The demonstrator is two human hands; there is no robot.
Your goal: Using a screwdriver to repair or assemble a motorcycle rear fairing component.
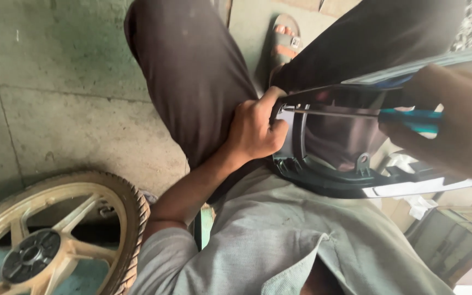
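My left hand (255, 128) is closed around the left end of a dark plastic housing (323, 175), a hollow frame with a silver inner edge that rests across my lap. My right hand (454, 117) is close to the camera and blurred. It grips the blue-green handle of a screwdriver (411, 118). The thin metal shaft runs leftward, and its tip meets the housing just beside my left thumb. My legs in dark trousers (192, 71) extend away from me, and my grey shirt fills the lower middle.
A motorcycle wheel (55, 235) with a pale alloy rim and knobbly tyre lies at lower left on the concrete floor (66, 87). My sandalled foot (286, 41) shows at the top. Boxes and clutter (449, 229) sit at lower right.
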